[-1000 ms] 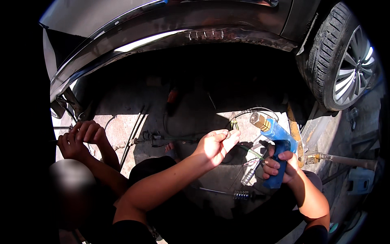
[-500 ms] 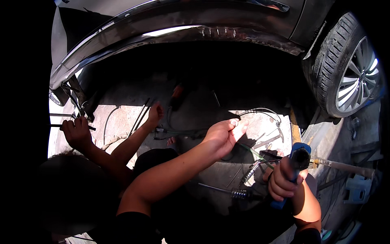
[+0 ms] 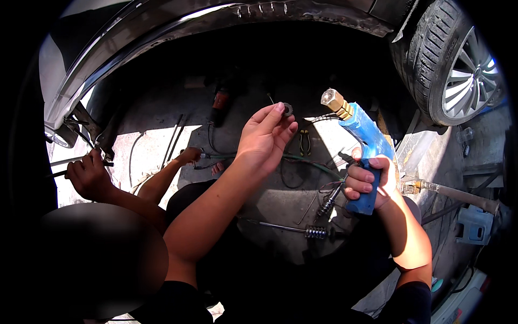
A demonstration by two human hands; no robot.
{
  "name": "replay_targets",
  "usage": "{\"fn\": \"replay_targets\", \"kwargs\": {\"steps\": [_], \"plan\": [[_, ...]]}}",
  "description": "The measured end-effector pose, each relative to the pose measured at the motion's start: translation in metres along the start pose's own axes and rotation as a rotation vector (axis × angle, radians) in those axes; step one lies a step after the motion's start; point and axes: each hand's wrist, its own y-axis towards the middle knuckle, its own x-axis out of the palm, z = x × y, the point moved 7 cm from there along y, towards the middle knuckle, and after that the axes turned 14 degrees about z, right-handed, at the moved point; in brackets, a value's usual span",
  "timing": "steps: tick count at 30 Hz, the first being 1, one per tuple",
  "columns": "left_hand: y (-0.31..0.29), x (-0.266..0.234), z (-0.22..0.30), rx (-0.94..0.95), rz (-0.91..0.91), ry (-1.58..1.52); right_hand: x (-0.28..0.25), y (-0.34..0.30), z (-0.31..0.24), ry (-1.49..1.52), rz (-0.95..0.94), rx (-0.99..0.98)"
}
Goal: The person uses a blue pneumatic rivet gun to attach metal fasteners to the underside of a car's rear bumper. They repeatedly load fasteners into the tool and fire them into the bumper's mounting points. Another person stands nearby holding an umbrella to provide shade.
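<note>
My right hand [image 3: 372, 175] grips the handle of a blue welding gun [image 3: 362, 127], a bent pistol-like body with a brass head pointing up and to the left. Between the thumb and fingertips of my left hand [image 3: 265, 129] is a small, dark, round ring-like piece [image 3: 288, 110]; its exact kind is too small to make out. The two hands are apart, raised above the floor beside the car. Below them lie a slide hammer [image 3: 315, 232] with a chrome rod and a pair of pliers [image 3: 305, 142] with yellow and black handles.
A dark car sill [image 3: 216, 21] crosses the top, with a wheel [image 3: 458, 81] at right. At left, a co-worker's hand [image 3: 89, 175] holds a dark rod. Cables [image 3: 313, 163], a red-and-black power tool [image 3: 219, 101] and a blue plastic stool [image 3: 475, 224] are around.
The welding gun has swung up and left, so its brass head now shows from the side. My left hand has moved up and left with the small piece. The view has shifted too.
</note>
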Motion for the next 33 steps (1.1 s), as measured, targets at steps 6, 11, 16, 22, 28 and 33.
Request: {"fn": "replay_targets", "kwargs": {"steps": [6,11,16,22,28,33], "plan": [[-0.004,0.017,0.023,0.066,-0.106,0.022,0.006,0.001,0.013,-0.039,-0.070,0.066],[-0.005,0.029,0.038,0.262,-0.150,0.181,0.004,-0.003,0.016,-0.096,-0.092,0.059],[-0.002,0.031,0.040,0.296,-0.214,0.200,0.001,-0.001,0.010,-0.060,-0.058,0.038],[-0.005,0.037,0.032,0.205,-0.257,0.098,-0.006,0.009,-0.001,-0.065,-0.006,-0.026],[-0.005,0.036,0.036,0.242,-0.285,0.130,-0.004,0.016,0.005,-0.095,0.040,-0.011],[-0.003,0.035,0.031,0.215,-0.295,0.168,-0.003,0.017,0.008,-0.100,0.057,0.002]]}}
